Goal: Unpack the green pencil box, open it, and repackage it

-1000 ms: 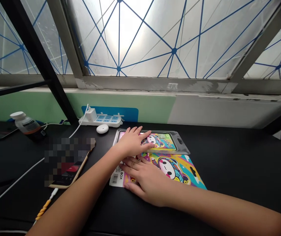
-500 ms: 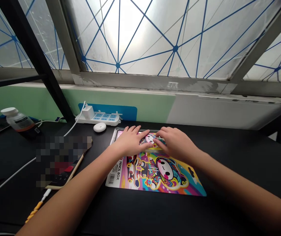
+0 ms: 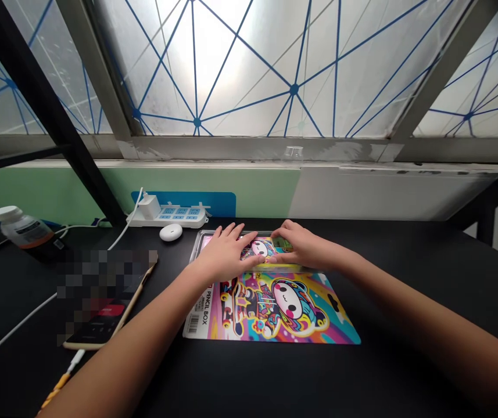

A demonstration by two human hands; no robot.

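A pencil box (image 3: 260,248) with a clear rim and a colourful cartoon print lies across the far end of a printed sheet (image 3: 290,302), whose side reads "PENCIL BOX". My left hand (image 3: 225,252) rests over the left part of the box, its fingers stretched out and spread. At the right end, my right hand (image 3: 307,247) spans the box, with bent fingers at the far side and the thumb along the near side. Part of the right end is hidden under that hand.
Along the wall sits a white power strip (image 3: 168,217), with a white earbud case (image 3: 171,233) before it. To the left are a phone (image 3: 104,319) on a charging cable and a bottle (image 3: 26,232). Black desk (image 3: 405,278) surface extends rightward.
My right thumb and fingers have drawn in around the right end of the pencil box. My left hand stays spread on it. The whole view has shifted slightly.
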